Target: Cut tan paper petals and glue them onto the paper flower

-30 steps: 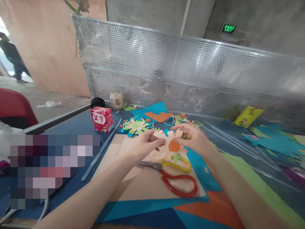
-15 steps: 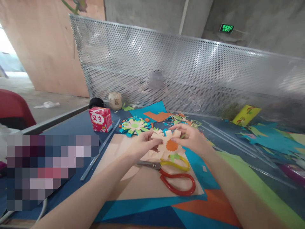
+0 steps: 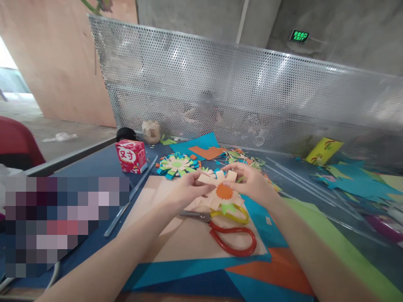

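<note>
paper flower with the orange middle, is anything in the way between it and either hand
Nothing visible is: the left hand pinches a petal of the paper flower, and the right hand holds it near the orange middle. The scissors lie on the near side, not between.

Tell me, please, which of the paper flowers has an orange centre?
The pale paper flower being held, nearer the scissors. The multicoloured flower, lying farther back on the table, has a light green centre instead.
</note>
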Action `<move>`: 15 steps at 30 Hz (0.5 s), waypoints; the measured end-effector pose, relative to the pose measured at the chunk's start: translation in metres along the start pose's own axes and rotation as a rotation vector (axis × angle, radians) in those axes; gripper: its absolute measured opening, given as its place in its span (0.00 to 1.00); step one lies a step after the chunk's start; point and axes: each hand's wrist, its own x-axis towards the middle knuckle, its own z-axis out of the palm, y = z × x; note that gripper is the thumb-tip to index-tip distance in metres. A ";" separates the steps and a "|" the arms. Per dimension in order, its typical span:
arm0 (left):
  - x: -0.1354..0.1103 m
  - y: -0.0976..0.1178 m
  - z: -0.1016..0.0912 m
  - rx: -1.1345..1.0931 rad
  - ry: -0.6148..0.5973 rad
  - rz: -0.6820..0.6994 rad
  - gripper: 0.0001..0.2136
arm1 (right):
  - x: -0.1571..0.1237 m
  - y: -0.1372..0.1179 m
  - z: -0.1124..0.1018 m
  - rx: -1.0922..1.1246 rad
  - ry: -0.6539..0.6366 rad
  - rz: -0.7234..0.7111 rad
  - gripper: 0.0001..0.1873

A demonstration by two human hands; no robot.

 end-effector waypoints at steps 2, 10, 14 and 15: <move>0.000 0.001 0.001 0.006 0.034 0.002 0.10 | 0.001 0.001 0.000 -0.003 -0.014 -0.005 0.15; 0.000 0.003 0.002 0.050 0.057 0.010 0.09 | 0.002 0.005 0.001 -0.017 -0.010 0.004 0.14; 0.001 0.001 0.001 0.061 0.032 0.002 0.10 | 0.001 0.004 0.002 -0.025 -0.024 0.029 0.14; 0.001 0.001 0.001 0.068 0.029 0.003 0.10 | 0.001 0.004 0.002 -0.020 -0.032 0.039 0.14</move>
